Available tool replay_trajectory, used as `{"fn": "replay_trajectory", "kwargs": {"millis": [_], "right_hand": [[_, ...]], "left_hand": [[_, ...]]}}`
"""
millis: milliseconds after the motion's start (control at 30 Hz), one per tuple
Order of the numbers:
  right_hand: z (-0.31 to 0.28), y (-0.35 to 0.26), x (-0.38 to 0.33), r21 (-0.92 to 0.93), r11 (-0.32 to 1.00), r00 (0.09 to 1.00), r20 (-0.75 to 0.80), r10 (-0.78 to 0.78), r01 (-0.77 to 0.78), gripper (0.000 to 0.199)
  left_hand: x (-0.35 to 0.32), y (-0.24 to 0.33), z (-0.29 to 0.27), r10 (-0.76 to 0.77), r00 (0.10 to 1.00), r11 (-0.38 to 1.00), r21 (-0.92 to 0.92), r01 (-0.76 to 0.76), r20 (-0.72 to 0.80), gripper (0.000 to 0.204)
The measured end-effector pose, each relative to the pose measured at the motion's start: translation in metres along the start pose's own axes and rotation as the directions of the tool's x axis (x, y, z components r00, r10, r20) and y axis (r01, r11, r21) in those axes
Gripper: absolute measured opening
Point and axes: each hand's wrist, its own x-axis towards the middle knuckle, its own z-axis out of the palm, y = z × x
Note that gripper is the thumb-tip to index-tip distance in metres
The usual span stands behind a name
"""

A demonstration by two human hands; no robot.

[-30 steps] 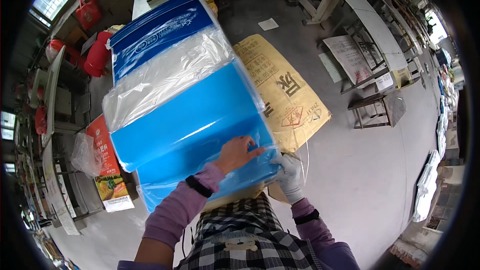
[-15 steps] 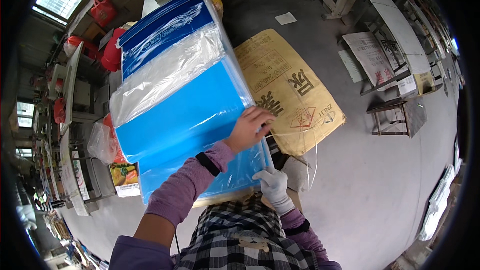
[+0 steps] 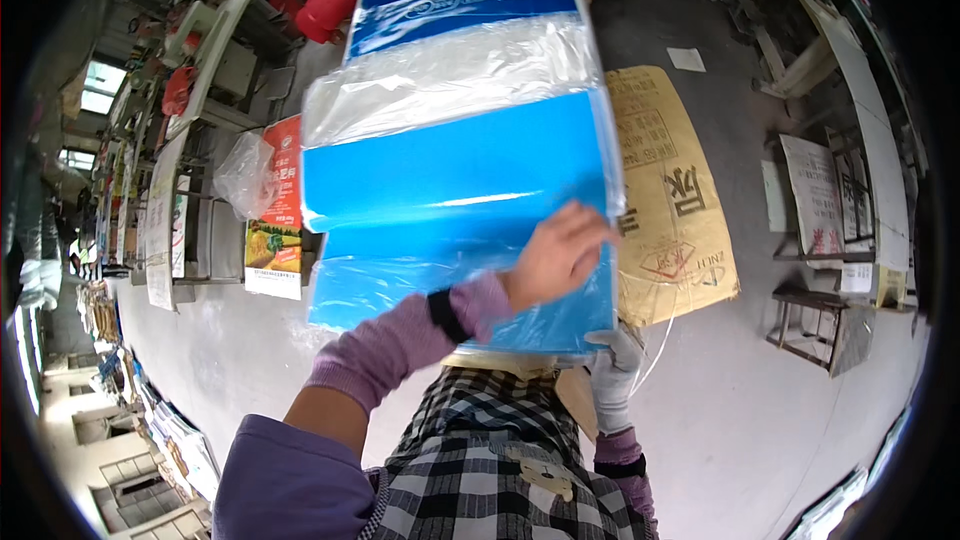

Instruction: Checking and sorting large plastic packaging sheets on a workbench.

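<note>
A stack of glossy blue plastic bags (image 3: 450, 165), with a silvery-white band and a dark blue printed end, lies in front of me. Clear film shines over its near part. My bare left hand (image 3: 560, 252) is over the stack's right edge, its fingers blurred but stretched out with the thumb apart. At the near right corner my right hand (image 3: 615, 365), in a white glove, pinches the edge of the bags between thumb and fingers. The fingers under that edge are hidden.
A yellow printed sack (image 3: 675, 210) lies right of the stack, with a white cord (image 3: 655, 355) hanging by it. A small stool (image 3: 810, 325) stands farther right. To the left are a red printed sack (image 3: 287, 175), a clear plastic bag (image 3: 245, 175) and a long bench (image 3: 165, 215).
The view has turned left, so the stack and sacks appear farther right and straighter. My left hand stays near the stack's right edge, now blurred. My right hand remains at the near corner.
</note>
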Motion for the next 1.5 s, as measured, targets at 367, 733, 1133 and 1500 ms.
{"fn": "replay_trajectory", "kwargs": {"millis": [367,733,1133,1500], "right_hand": [[-0.007,0.003,0.000,0.123,0.990,0.996,0.068,0.057,-0.065,0.031],[-0.007,0.045,-0.017,-0.036,0.983,0.983,0.037,0.181,-0.180,0.040],[-0.004,0.029,-0.004,-0.027,0.985,0.985,0.030,0.169,-0.168,0.051],[0.078,0.077,0.077,0.017,0.998,0.968,0.245,0.051,-0.057,0.038]], "left_hand": [[-0.255,0.000,-0.081,-0.795,0.431,0.602,0.477,0.640,0.426,0.030],[-0.388,-0.007,-0.188,-0.441,0.855,0.497,0.718,0.487,-0.274,0.023],[-0.380,-0.062,-0.238,-0.557,0.620,0.461,0.415,0.784,-0.553,0.032],[-0.364,-0.181,-0.260,-0.848,0.322,0.357,-0.005,0.934,-0.420,0.022]]}}
